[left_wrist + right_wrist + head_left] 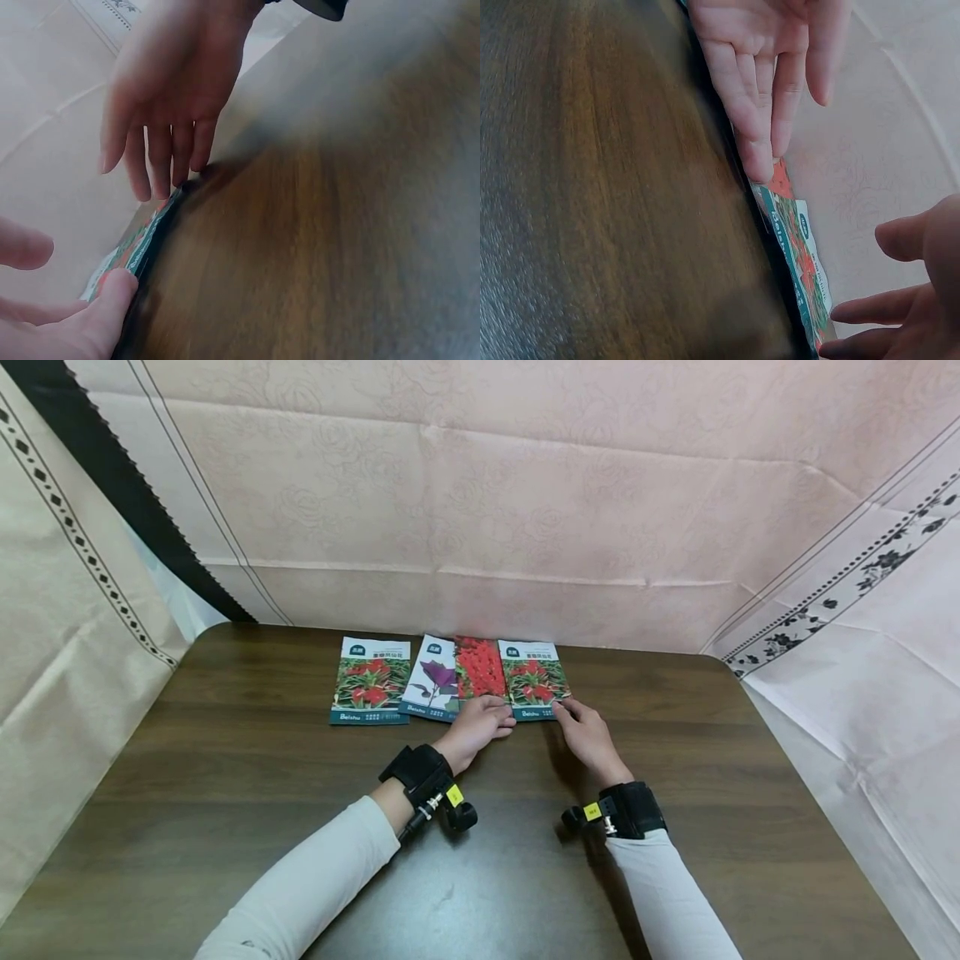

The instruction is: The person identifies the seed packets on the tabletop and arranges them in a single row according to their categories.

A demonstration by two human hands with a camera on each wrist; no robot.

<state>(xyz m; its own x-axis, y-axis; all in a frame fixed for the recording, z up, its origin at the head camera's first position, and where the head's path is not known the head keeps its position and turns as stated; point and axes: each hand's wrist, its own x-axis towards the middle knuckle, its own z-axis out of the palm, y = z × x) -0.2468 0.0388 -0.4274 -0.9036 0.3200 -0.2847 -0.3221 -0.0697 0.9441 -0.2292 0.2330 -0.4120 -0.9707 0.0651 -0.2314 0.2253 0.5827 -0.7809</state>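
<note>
Flat on the table lies a row of flower seed packets. The leftmost packet (370, 685) shows red flowers on green leaves. To its right, a white packet with a purple flower (435, 677) is tilted and partly covered by a packet full of red blooms (480, 667). At the row's right end lies another red-and-green packet (534, 681). My left hand (477, 728) rests with extended fingers at the lower edge of the red-bloom packet, hiding its bottom. My right hand (587, 739) touches the lower right corner of the rightmost packet, its fingers fairly straight.
The packets lie near the far edge of the brown wooden table (337, 843). Behind it hangs a pale patterned cloth (487, 510), with more cloth on both sides. Each wrist wears a black strap with a small camera.
</note>
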